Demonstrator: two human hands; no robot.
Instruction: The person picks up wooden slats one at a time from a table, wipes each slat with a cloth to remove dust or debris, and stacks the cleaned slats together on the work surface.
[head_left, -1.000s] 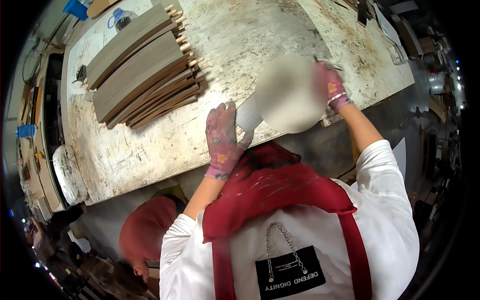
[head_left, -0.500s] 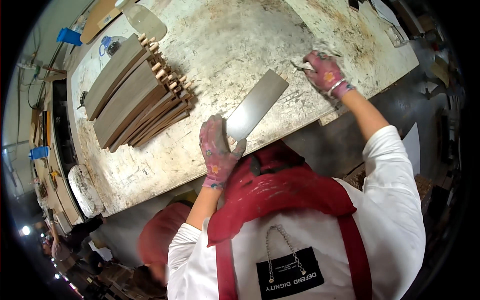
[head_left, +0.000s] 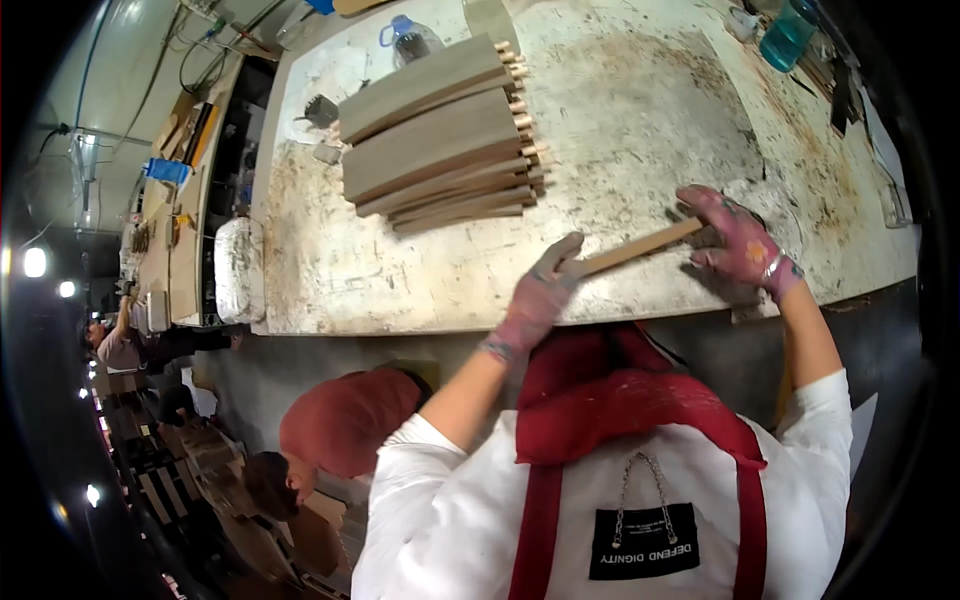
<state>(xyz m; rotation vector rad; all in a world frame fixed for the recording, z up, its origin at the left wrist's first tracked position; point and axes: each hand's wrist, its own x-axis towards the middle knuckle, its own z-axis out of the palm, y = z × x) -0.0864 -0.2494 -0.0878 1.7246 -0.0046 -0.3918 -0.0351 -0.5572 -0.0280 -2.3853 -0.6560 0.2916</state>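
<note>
A narrow wooden board (head_left: pixel 640 250) is held between my gloved hands near the front edge of the worktable, its thin side facing up. My left hand (head_left: pixel 543 295), in a pink flowered glove, grips the board's left end. At the other end is my right hand (head_left: pixel 738 240), in a matching glove, with fingers and thumb around the tip. Beside the right glove, a crumpled whitish rag (head_left: pixel 785 215) lies on the table, partly covered by the hand. A stack of curved grey-brown boards (head_left: pixel 430 145) sits to the left, with light wooden dowels (head_left: pixel 522 120) poking from the ends.
The stained white worktable (head_left: pixel 620 120) spreads ahead. Beyond the stack stands a clear jug with a blue handle (head_left: pixel 408 42); a teal bottle (head_left: pixel 788 38) is at the far right. A white wrapped block (head_left: pixel 240 270) sits at the left corner. Another person in red (head_left: pixel 350 425) bends low at my left.
My right hand has left the rag and taken the board's right end. The board, lying flat before, is now turned onto its edge. The whole view has swung left.
</note>
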